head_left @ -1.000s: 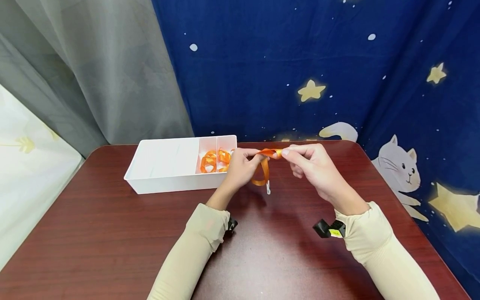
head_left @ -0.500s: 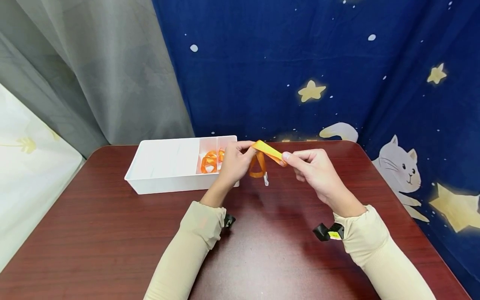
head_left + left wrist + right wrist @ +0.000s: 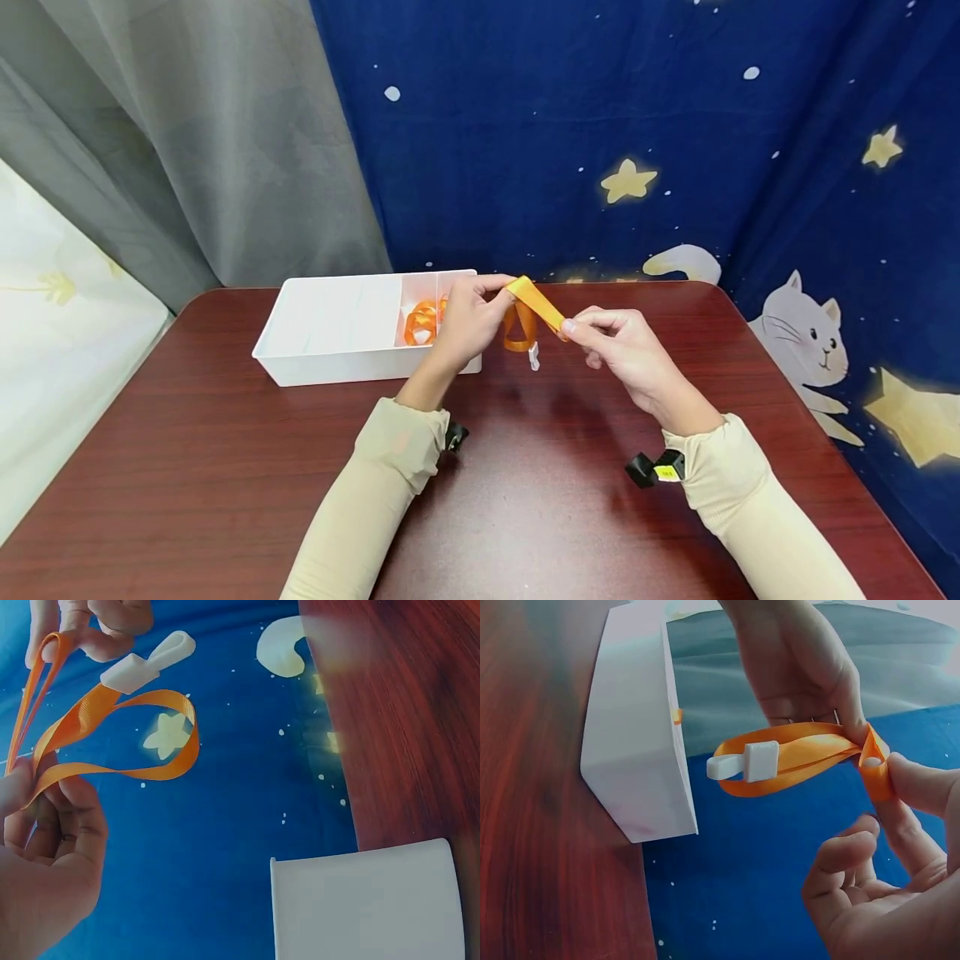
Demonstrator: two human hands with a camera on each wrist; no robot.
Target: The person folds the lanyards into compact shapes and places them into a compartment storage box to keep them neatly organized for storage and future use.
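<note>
An orange lanyard [image 3: 536, 302] is held in the air between both hands, above the table just right of the box. My left hand [image 3: 468, 321] pinches its folded band between thumb and fingers. Farther right, my right hand [image 3: 626, 350] pinches the end of a doubled stretch, which slopes down from the left hand. Beneath the left fingers hangs a loop of the band with a white plastic clip [image 3: 139, 671] at its end. In the right wrist view the clip's white hook [image 3: 724, 766] points toward the box.
A white divided box [image 3: 360, 367] stands at the table's back, left of the hands. Coiled orange lanyards [image 3: 422, 323] lie in its right compartments, partly hidden by the left hand. The dark red table [image 3: 225, 467] ends at a curtain [image 3: 525, 150] behind.
The left hand has moved up and slightly left, the right hand slightly down. The lanyard stretch between them has gone from level and twisted to flat and sloping; the hanging clip rose slightly.
</note>
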